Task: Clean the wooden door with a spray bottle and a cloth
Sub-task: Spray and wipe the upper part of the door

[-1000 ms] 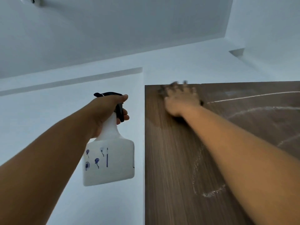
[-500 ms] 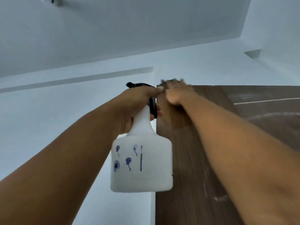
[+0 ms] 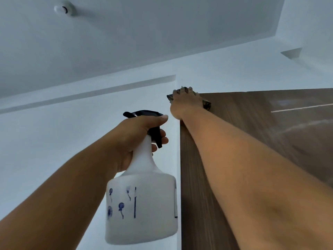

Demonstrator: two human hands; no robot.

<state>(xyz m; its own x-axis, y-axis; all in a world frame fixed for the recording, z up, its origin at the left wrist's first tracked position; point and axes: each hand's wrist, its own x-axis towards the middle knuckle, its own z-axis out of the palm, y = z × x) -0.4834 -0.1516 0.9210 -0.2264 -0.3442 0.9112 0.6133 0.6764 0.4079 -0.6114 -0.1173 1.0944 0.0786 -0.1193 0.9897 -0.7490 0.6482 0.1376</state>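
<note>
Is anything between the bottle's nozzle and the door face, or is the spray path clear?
Nothing visible blocks it. The left hand holds the bottle just left of the door edge; the right hand presses the cloth at the top corner, above the nozzle.

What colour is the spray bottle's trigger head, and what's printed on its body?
Head view: the spray bottle has a black trigger head over a translucent white body with small blue printed marks.
</note>
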